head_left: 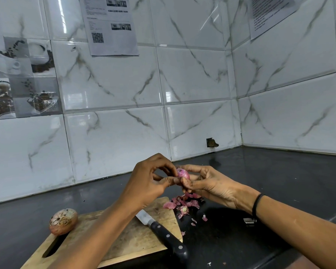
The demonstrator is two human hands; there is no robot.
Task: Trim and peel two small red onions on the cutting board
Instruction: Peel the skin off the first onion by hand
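Approx halfway, maybe a bit less. Both hands are up over the desk [270,177] w/ one small red onion [182,173] between them, above the far right corner of the cutting board [124,239], not on it. The right hand [211,184] cradles it, fingers [188,185] curled round the underside & back. The left hand [149,183] has thumb & fingertips pinched together on the onion's near side, prob. on a bit of skin, though the exact contact is hidden. The part that shows is shiny pink-purple, so most of the dry skin looks gone; can't tell if both ends are trimmed. A heap of pink peels [182,203] lies at the board's far right corner & spills onto the desk, w/ a few flakes further out. The knife [163,232] lies flat on the board's right side, handle toward the person, no hand on it. The other onion [63,221] sits on the board's left end near the slot handle, dry brown papery skin all on, apparently uncut. So left to do, imo: finish off the 1st, then trim & peel the 2nd entirely. The right wrist has a black band [257,203]; a small metal thing [248,220] shows just beside it, can't tell what.
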